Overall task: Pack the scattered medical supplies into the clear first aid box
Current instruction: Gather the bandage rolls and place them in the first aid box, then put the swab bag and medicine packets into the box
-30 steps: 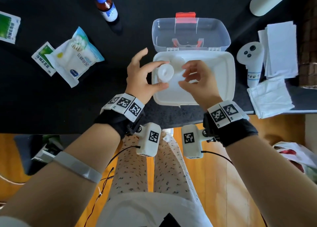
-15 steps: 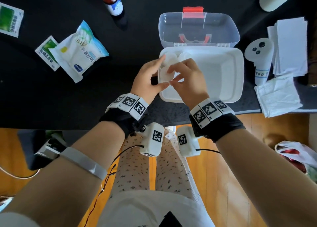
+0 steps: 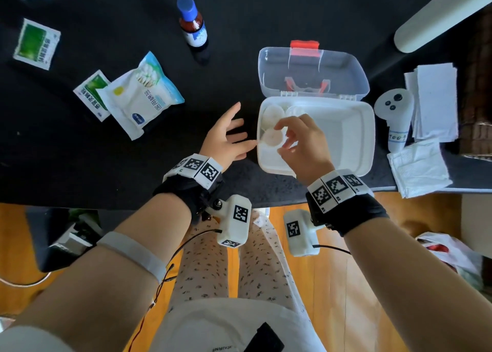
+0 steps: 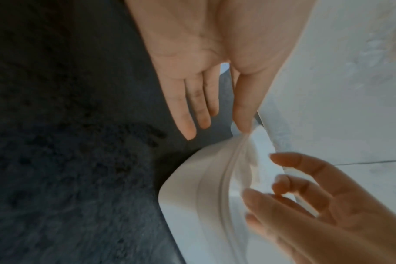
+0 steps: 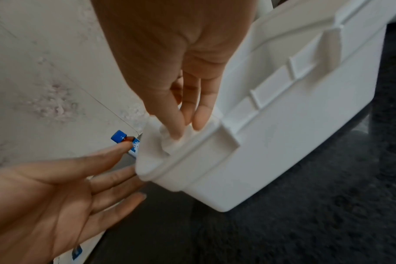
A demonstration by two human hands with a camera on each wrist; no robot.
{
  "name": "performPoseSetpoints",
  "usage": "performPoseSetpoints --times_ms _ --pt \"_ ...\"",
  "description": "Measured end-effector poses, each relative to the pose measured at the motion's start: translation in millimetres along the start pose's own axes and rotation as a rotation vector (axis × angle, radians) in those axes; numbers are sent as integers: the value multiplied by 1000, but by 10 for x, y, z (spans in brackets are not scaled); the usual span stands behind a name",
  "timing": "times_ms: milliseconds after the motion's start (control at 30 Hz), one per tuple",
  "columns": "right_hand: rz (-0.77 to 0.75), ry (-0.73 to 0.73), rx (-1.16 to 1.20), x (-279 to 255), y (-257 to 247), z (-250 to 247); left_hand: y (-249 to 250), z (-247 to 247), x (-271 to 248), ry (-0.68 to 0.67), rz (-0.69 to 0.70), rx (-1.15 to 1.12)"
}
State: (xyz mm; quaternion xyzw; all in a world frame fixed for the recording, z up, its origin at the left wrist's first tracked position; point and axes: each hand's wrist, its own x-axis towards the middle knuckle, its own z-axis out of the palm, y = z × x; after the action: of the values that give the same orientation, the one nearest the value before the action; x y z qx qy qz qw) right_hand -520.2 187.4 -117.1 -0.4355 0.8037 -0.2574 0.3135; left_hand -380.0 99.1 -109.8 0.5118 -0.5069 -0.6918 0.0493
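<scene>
The first aid box (image 3: 343, 149) stands open, its clear lid (image 3: 314, 69) tipped back. Three white gauze rolls lie in its left end; the nearest roll (image 3: 271, 138) is under my right hand (image 3: 287, 136). In the right wrist view two straight fingertips (image 5: 176, 132) press on that roll (image 5: 170, 142) at the box's corner (image 5: 215, 169). My left hand (image 3: 234, 133) is spread open just left of the box and holds nothing; its thumb (image 4: 242, 116) is at the rim. On the black table lie a blue-capped brown bottle (image 3: 193, 24), a cotton swab bag (image 3: 141, 93) and green-white sachets (image 3: 91, 93).
Another green sachet (image 3: 36, 44) lies far left. Right of the box are a white controller (image 3: 394, 117) and folded white tissues (image 3: 431, 104). A white cylinder (image 3: 439, 13) crosses the back right corner. The table's front edge runs just below the box.
Both hands brought the gauze roll down into the box's left end. My left hand has let go and drawn back to the left, fingers spread. My right hand stays on the roll.
</scene>
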Motion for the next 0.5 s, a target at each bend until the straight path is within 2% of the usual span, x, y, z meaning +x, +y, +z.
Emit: performPoseSetpoints --times_ms 100,233,333,500 --pt "43 -21 -11 59 -183 -65 80 -256 -16 39 7 21" --pt "3 -22 36 258 -560 -14 149 -727 30 138 36 106" --pt "-48 -62 88 479 -850 240 90 -1116 151 325 46 128" --pt "18 -209 51 820 -1190 887 -124 -1829 411 599 -15 284"
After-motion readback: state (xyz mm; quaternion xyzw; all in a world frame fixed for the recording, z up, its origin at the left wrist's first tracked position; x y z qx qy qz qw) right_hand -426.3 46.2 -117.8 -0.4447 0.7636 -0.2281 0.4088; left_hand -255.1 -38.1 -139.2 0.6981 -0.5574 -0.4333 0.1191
